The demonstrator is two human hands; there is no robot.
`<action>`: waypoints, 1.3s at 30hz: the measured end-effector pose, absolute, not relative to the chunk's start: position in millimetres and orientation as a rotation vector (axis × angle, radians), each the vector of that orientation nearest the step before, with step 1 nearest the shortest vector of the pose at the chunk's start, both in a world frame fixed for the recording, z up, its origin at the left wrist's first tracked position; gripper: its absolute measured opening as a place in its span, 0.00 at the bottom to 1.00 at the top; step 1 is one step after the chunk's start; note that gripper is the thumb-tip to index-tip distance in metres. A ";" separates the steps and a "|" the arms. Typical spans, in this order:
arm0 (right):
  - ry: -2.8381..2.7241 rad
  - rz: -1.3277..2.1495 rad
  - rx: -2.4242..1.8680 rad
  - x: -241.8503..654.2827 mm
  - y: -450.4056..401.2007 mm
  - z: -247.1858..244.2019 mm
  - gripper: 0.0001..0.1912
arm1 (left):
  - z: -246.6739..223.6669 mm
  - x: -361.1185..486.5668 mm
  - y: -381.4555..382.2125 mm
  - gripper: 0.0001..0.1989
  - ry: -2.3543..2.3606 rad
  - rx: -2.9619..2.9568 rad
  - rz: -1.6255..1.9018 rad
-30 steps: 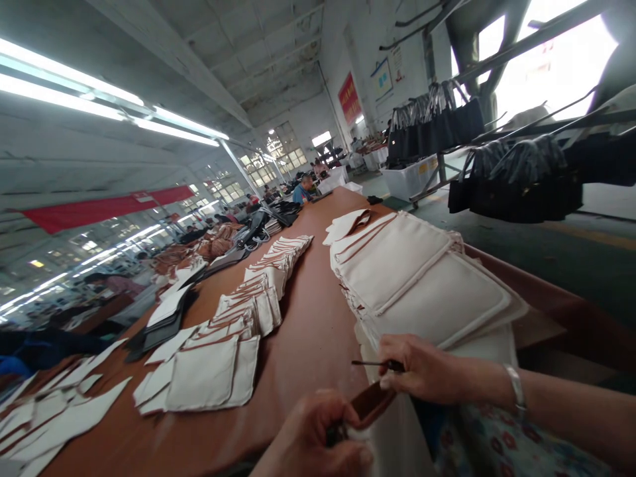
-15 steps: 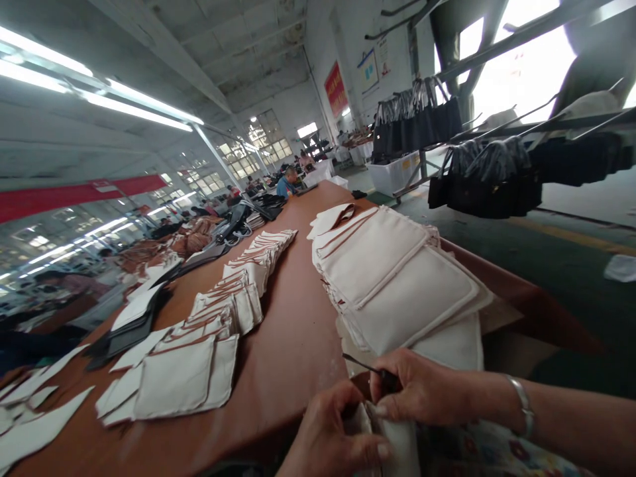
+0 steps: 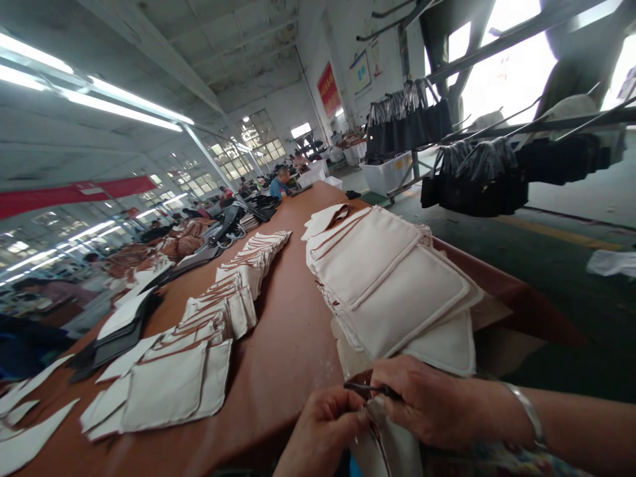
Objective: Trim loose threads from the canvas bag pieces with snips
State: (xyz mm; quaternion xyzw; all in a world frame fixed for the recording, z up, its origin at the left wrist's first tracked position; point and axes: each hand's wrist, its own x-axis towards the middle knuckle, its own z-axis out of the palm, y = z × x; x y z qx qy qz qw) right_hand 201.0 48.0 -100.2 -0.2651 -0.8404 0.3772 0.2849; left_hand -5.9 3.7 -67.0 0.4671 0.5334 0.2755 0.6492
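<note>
At the table's near edge, my left hand (image 3: pixel 330 421) pinches the edge of a cream fabric piece (image 3: pixel 400 447). My right hand (image 3: pixel 422 397), with a metal bracelet on its wrist, holds a thin dark tool (image 3: pixel 370 386) and presses on the same fabric edge. The tool's tip points left, above my left fingers. A dark seam or opening runs down the piece between the hands. Just beyond them lies a pile of large cream panels (image 3: pixel 422 298). Rows of smaller cream pieces (image 3: pixel 166 391) overlap on the left.
The brown table (image 3: pixel 283 338) stretches away from me. Dark and cream pieces (image 3: pixel 124 324) lie at its left. Black bags (image 3: pixel 477 185) hang from a rack at right, near a white bin (image 3: pixel 387 173). A person (image 3: pixel 281 182) sits at the far end.
The view has shifted slightly. My hands have come closer together on the fabric, my left fingers have closed into a pinch, and the tool has dropped closer to the edge.
</note>
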 end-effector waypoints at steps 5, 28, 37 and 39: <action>-2.184 1.107 -0.868 202.0 48.9 -93.3 0.08 | -65.8 -4.4 -0.1 0.19 1.192 1.053 0.573; -2.128 1.130 -0.973 196.1 37.3 -94.1 0.03 | -57.7 2.1 12.2 0.18 1.210 1.262 0.486; -1.999 1.324 -0.975 198.5 47.0 -92.8 0.01 | -55.4 12.5 14.1 0.08 1.490 1.382 0.423; -1.970 1.413 -0.955 200.1 47.5 -94.0 0.05 | -50.8 15.1 13.8 0.06 1.510 1.442 0.461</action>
